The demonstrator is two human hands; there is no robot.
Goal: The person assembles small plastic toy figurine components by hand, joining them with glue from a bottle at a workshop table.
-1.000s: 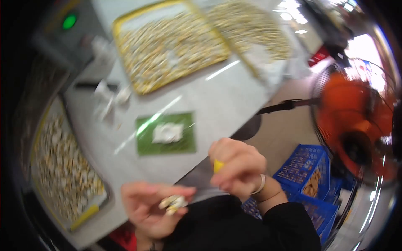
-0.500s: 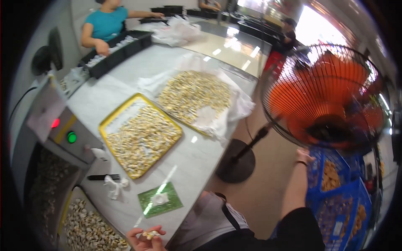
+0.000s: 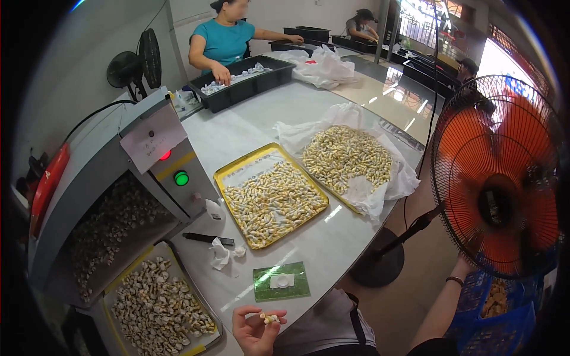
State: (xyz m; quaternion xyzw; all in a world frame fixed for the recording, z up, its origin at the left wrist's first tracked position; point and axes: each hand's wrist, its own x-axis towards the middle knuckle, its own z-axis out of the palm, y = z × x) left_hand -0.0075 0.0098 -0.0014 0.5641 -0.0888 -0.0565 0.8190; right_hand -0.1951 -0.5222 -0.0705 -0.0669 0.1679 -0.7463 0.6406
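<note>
Pale walls and a shiny tiled floor surround a whitish table (image 3: 237, 127), with a person in a teal top (image 3: 218, 41) at its far side, one hand in a long black tray (image 3: 249, 90) of small whitish things. At the near edge, the left hand (image 3: 252, 333) is mostly closed, thumb and fingertips pinching a small pale piece (image 3: 269, 318), whitish with yellow, just above the table's edge. Just beyond lies a green mat (image 3: 261, 292) bearing a white paper (image 3: 275, 285) with a round, pale disc (image 3: 284, 280) on it.

On the right, the other forearm extends past an orange-bladed fan (image 3: 456, 178) toward blue baskets (image 3: 466, 326), one holding tan pieces (image 3: 494, 298). The right hand (image 3: 465, 266) is partly hidden by the fan; I cannot tell how far open it is or whether it holds anything.

Farther up the table, a yellow-rimmed tray (image 3: 244, 158) carries many yellowish-white pieces, beside a similar heap (image 3: 347, 155) on white plastic sheeting (image 3: 396, 185). A black pen-like object (image 3: 208, 239) and crumpled white paper (image 3: 220, 255) lie near a grey machine (image 3: 113, 142) with red and green lights. Below its opening, another tray is full of whitish pieces (image 3: 155, 305).
</note>
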